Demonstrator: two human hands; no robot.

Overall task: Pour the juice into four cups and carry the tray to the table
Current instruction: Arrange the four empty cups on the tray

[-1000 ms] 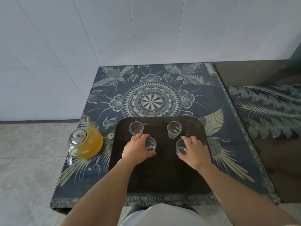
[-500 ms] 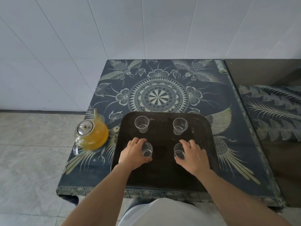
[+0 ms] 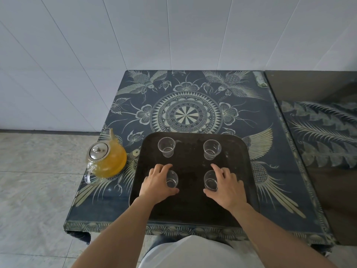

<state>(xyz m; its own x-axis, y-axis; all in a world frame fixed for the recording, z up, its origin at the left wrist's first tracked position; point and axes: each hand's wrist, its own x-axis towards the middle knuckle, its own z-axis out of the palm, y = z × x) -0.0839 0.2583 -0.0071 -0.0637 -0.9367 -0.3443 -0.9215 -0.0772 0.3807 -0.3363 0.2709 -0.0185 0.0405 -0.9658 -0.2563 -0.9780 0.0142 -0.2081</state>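
While both hands (image 3: 157,183) still grip the near cups (image 3: 172,178) (empty), nothing has shifted.

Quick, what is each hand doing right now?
Left hand: fingers curled round the near left cup on the tray.
Right hand: fingers curled round the near right cup.
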